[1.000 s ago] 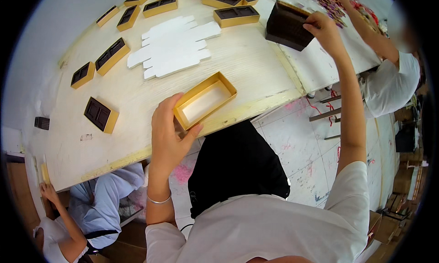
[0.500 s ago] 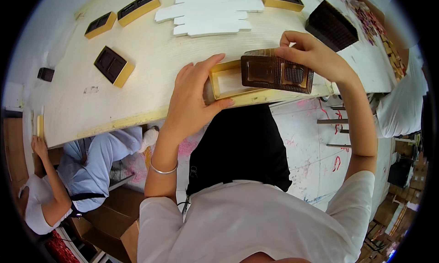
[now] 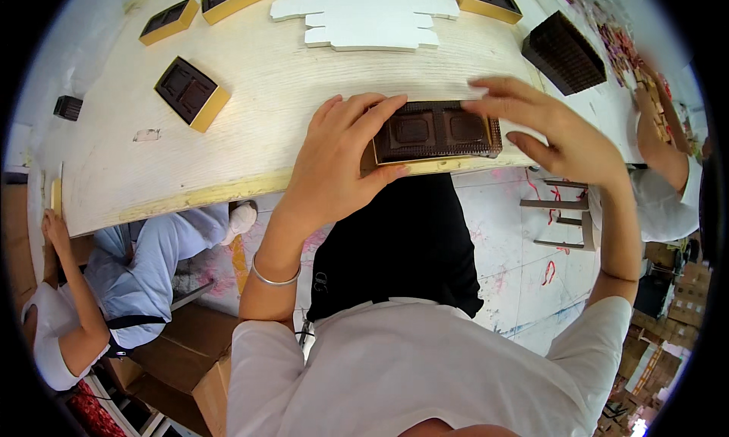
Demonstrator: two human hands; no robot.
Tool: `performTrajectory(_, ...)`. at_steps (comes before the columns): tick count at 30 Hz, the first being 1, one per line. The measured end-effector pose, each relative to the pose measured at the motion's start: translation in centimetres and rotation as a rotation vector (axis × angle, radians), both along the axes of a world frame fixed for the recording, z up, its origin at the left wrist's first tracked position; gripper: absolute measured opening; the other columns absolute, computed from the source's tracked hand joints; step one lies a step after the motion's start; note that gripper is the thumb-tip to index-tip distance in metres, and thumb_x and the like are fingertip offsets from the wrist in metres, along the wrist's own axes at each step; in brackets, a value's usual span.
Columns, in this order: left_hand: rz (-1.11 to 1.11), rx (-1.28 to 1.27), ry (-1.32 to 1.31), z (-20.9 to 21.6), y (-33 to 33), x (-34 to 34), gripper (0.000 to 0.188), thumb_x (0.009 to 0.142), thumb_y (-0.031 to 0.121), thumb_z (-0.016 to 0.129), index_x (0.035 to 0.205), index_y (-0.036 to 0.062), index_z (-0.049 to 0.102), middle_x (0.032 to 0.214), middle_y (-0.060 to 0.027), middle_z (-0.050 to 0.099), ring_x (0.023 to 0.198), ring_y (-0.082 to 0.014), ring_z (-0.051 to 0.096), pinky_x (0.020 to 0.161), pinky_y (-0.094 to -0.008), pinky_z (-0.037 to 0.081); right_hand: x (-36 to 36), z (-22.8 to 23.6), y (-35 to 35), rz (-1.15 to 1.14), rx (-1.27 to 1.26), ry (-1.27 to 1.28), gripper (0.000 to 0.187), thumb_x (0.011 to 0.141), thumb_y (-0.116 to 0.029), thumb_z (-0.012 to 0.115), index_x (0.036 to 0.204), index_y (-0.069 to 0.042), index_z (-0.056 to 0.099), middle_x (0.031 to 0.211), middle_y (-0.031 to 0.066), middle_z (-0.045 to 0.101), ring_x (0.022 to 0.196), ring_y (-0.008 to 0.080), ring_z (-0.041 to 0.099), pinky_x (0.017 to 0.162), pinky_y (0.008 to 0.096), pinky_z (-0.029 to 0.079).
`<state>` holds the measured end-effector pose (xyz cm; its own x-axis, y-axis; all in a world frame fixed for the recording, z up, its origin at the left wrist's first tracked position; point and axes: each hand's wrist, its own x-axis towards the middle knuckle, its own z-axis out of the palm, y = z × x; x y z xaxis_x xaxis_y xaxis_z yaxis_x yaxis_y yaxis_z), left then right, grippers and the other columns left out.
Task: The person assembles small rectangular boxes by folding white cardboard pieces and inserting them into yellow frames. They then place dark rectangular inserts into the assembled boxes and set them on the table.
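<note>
At the table's front edge lies a shallow gold box (image 3: pixel 425 160) with a dark brown plastic tray (image 3: pixel 442 132) seated in its opening. The tray has two moulded hollows and covers the box's inside. My left hand (image 3: pixel 338 160) grips the box's left end, thumb at the near side and fingers at the far side. Over the right end of the tray is my right hand (image 3: pixel 558 129), fingers apart and slightly blurred, holding nothing. Whether its fingertips touch the tray, I cannot tell.
A stack of brown trays (image 3: pixel 566 53) stands at the right. Flat white card blanks (image 3: pixel 368 15) lie at the back. Filled gold boxes (image 3: pixel 190 95) sit at left and far right. One co-worker (image 3: pixel 68 315) sits left; another's arm (image 3: pixel 661 137) reaches in at right.
The brown tray has gone from tilted above the box's right part down into the box. My right hand has let go of it, its fingers now spread. My left hand stays at the box.
</note>
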<state>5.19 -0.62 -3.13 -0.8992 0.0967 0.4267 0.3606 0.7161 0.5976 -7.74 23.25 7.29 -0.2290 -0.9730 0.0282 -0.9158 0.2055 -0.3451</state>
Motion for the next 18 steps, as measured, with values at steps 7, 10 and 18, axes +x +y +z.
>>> performTrajectory(7, -0.149, -0.002, -0.127, 1.1, -1.5, -0.3, 0.073, 0.069, 0.034, 0.077, 0.132, 0.0095, 0.050, 0.126, -0.0134, 0.052, 0.119, -0.0338, 0.046, 0.104, -0.0420, 0.033, 0.0, -3.6, 0.1, 0.285, -0.122, 0.699, 0.048, 0.069, -0.009, 0.064, 0.116, -0.001, 0.061, 0.091, 0.0111, 0.058, 0.083, 0.0239, 0.060, 0.075, 0.0324, 0.051)
performTrajectory(10, -0.144, -0.126, -0.143, 2.5, -1.3, -0.7, 0.073, 0.071, 0.039, 0.075, 0.132, 0.0078, 0.049, 0.126, -0.0136, 0.052, 0.120, -0.0342, 0.046, 0.104, -0.0429, 0.033, -0.1, -4.1, -0.2, 0.284, -0.116, 0.775, 0.050, 0.068, -0.011, 0.064, 0.117, 0.000, 0.060, 0.088, 0.0091, 0.057, 0.080, 0.0215, 0.059, 0.074, 0.0306, 0.051)
performTrajectory(18, -0.170, -0.205, -0.051, 2.2, 0.9, -1.7, 0.061, 0.082, 0.036, 0.065, 0.132, 0.0065, 0.049, 0.123, -0.0146, 0.054, 0.112, -0.0337, 0.049, 0.099, -0.0422, 0.037, 0.8, -4.8, 0.3, 0.075, -0.143, 0.055, 0.049, 0.083, -0.024, 0.060, 0.128, -0.007, 0.055, 0.116, 0.0236, 0.054, 0.098, 0.0351, 0.058, 0.085, 0.0406, 0.047)
